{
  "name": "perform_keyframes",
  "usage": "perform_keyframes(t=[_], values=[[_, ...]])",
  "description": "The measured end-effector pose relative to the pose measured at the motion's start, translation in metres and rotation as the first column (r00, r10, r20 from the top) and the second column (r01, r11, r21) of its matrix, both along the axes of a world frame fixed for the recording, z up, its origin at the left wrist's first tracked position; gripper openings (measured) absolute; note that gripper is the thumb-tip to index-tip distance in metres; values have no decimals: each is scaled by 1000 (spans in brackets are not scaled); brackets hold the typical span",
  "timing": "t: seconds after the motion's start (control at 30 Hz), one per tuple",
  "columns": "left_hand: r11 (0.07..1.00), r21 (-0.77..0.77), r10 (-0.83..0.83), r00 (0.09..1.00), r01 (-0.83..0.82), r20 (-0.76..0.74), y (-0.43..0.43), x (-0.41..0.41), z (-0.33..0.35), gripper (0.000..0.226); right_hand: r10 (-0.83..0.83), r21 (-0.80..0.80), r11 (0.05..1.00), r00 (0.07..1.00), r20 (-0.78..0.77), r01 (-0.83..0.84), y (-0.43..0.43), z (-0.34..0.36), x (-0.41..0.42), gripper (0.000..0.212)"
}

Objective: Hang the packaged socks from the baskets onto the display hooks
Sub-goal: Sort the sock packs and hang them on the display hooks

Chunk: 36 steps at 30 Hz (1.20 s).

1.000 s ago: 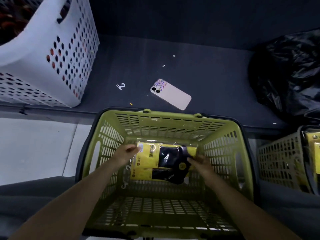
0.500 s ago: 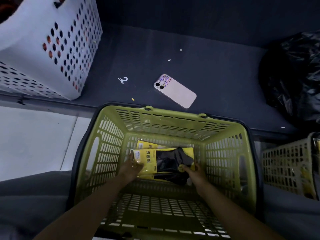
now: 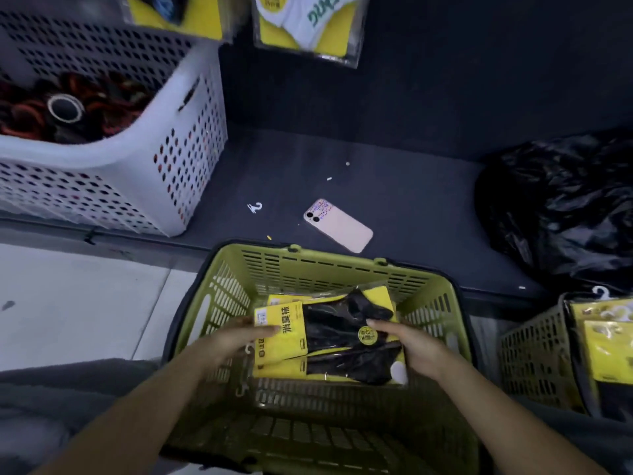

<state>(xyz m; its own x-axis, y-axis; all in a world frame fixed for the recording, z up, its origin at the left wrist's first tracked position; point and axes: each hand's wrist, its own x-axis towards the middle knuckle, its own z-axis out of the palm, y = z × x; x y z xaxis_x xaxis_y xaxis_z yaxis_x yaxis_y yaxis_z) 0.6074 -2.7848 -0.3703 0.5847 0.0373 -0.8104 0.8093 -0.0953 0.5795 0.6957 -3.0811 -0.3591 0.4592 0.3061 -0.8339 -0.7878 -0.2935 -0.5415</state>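
Sock packs lie in the basket. Behind it, on the shelf, lies a phone, with a hook to its left. A crate stands on the shelf at far left and a bag at far right. A second basket stands right of the first.

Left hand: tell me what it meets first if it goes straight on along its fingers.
The sock pack: the left hand points right, and its fingertips lie on the pack's yellow card.
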Motion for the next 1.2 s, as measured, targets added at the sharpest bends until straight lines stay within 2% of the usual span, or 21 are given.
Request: perform_keyframes(t=[0.07,0.1,0.2,0.23,0.3,0.33,0.4,0.5,0.6,0.67,0.77,0.83,0.9,0.97,1.07,1.2], values=[[989,9,-145,989,144,29,12,12,38,75,-2,63,998,999,53,-1,-4,35,8,51],[989,26,-150,986,148,71,17,19,58,77,-26,106,994,996,85,17,-6,52,11,49],[1000,19,15,941,-22,337,15,34,130,52,-149,277,957,967,206,88,-7,102,14,28],[994,-50,114,895,-102,431,13,37,151,50,-214,336,933,947,239,127,-7,117,12,23],[914,-352,368,777,-201,511,7,40,190,51,-334,438,879,899,282,189,-3,146,6,21],[844,-504,462,727,-184,508,1,40,207,52,-393,493,841,876,279,221,1,161,3,22],[787,-610,492,687,-90,534,-20,38,235,56,-475,581,774,836,274,250,8,184,-3,24],[880,-475,381,635,-25,672,-65,43,260,48,-494,626,748,815,304,220,20,213,-14,25],[874,-457,469,531,-164,706,-88,52,287,31,-465,584,796,781,417,162,21,233,-23,38],[894,-383,448,449,-233,773,-87,58,303,17,-464,489,853,693,552,182,12,244,-21,53],[942,-206,300,394,-264,869,-81,62,325,25,-465,408,883,546,696,233,2,273,-11,66],[954,-113,216,379,-276,900,-80,63,337,29,-443,408,895,456,772,179,7,300,-6,57],[966,-33,131,374,-258,918,-81,65,346,27,-396,390,916,366,842,95,17,328,-2,39],[970,16,75,361,-243,930,-82,65,352,31,-392,402,915,296,871,29,30,350,0,34],[974,5,81,370,-225,926,-80,66,360,36,-455,468,884,269,849,18,45,369,7,34],[983,-62,130,418,-173,899,-72,68,371,27,-490,516,857,324,809,9,54,380,18,21]])
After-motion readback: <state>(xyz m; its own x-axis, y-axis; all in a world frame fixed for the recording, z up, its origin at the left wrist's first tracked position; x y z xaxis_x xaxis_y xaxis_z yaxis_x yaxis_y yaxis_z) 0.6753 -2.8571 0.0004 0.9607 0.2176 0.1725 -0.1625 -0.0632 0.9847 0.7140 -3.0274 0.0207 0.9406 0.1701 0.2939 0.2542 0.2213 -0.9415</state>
